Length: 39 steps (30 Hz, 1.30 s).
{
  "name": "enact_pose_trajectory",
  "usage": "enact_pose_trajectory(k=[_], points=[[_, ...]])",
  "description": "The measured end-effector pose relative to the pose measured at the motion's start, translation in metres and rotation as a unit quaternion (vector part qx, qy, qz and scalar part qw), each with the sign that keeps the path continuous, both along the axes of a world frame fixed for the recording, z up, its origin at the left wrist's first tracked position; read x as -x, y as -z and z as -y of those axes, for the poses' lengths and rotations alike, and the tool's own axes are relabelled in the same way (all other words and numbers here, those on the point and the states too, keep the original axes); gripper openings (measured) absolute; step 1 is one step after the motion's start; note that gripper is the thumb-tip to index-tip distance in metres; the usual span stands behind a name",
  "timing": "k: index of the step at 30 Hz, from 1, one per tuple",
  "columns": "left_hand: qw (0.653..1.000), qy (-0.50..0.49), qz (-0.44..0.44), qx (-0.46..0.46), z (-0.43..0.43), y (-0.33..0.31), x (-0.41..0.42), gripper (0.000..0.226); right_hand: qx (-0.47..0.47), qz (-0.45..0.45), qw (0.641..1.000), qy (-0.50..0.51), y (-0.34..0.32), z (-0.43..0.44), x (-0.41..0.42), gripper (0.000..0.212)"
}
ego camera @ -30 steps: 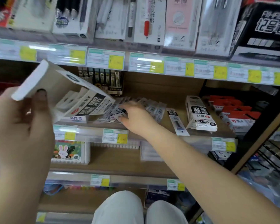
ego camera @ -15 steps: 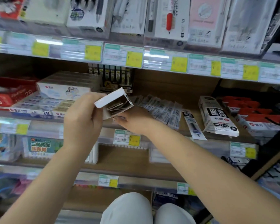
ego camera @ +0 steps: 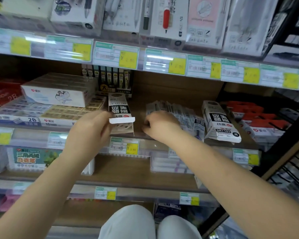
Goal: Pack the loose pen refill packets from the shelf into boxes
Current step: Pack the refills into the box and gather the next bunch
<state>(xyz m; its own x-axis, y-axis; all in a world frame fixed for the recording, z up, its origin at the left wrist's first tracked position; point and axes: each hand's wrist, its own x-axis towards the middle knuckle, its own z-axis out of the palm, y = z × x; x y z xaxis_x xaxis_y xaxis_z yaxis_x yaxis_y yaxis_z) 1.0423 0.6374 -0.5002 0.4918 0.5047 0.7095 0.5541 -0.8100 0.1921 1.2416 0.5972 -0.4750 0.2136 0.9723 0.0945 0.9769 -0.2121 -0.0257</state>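
A white refill box (ego camera: 119, 107) with a black label lies on the wooden shelf (ego camera: 171, 94), its open end and white flap toward me. My left hand (ego camera: 91, 130) holds the box at that open end. Just right of the box, my right hand (ego camera: 160, 125) is curled at the near edge of a row of loose refill packets (ego camera: 181, 112); whether it grips a packet is hidden. A second, closed refill box (ego camera: 219, 122) lies to the right of the packets.
Stacked white and 2B pencil boxes (ego camera: 59, 97) fill the shelf's left side, with red-capped boxes (ego camera: 255, 121) at the right. A dark display of lead tubes (ego camera: 110, 80) stands behind the open box. Price-tag rails (ego camera: 162, 62) line each shelf edge. My knees show below.
My left hand brought the open box down from in front of me and laid it on the shelf. My right hand stayed at the near end of the packet row.
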Motion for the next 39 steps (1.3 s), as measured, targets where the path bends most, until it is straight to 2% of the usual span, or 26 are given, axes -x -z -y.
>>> enact_pose_trajectory(k=[3, 6, 9, 14, 19, 24, 28, 32, 36, 38, 39], points=[[0.999, -0.030, -0.020, 0.028, 0.006, -0.010, 0.001, 0.018, 0.002, 0.011, 0.999, 0.035, -0.003, -0.006, 0.004, 0.033], [0.993, -0.066, -0.068, 0.067, 0.014, -0.025, 0.000, 0.025, 0.047, 0.000, 0.995, 0.091, -0.004, -0.011, 0.003, 0.050], [0.988, -0.061, -0.115, 0.077, 0.035, -0.039, 0.001, 0.043, 0.078, -0.041, 0.987, 0.131, -0.005, -0.016, -0.001, 0.044], [0.994, 0.005, -0.088, 0.057, 0.068, -0.055, -0.002, 0.042, 0.047, -0.042, 0.990, 0.129, -0.008, -0.020, -0.004, 0.036], [0.992, 0.033, -0.079, 0.091, 0.077, -0.052, 0.001, 0.040, 0.024, -0.057, 0.990, 0.128, -0.012, -0.016, -0.012, 0.046], [0.991, 0.048, -0.071, 0.107, 0.081, -0.048, 0.004, 0.039, 0.035, -0.089, 0.985, 0.140, -0.018, -0.010, -0.022, 0.018], [0.989, 0.052, -0.067, 0.124, 0.086, -0.045, 0.006, 0.041, 0.022, -0.144, 0.979, 0.141, -0.026, -0.008, -0.035, 0.021], [0.988, 0.057, -0.069, 0.124, 0.089, -0.042, 0.007, 0.041, 0.041, -0.171, 0.972, 0.158, -0.023, -0.005, -0.044, 0.007], [0.987, 0.070, -0.066, 0.129, 0.091, -0.040, 0.007, 0.041, 0.051, -0.088, 0.982, 0.157, -0.015, -0.009, -0.041, 0.039], [0.986, 0.072, -0.070, 0.131, 0.092, -0.039, 0.006, 0.042, 0.054, -0.069, 0.985, 0.148, -0.011, -0.013, -0.039, 0.060], [0.986, 0.072, -0.072, 0.132, 0.093, -0.039, 0.005, 0.042, 0.058, -0.063, 0.985, 0.148, -0.010, -0.015, -0.038, 0.064]])
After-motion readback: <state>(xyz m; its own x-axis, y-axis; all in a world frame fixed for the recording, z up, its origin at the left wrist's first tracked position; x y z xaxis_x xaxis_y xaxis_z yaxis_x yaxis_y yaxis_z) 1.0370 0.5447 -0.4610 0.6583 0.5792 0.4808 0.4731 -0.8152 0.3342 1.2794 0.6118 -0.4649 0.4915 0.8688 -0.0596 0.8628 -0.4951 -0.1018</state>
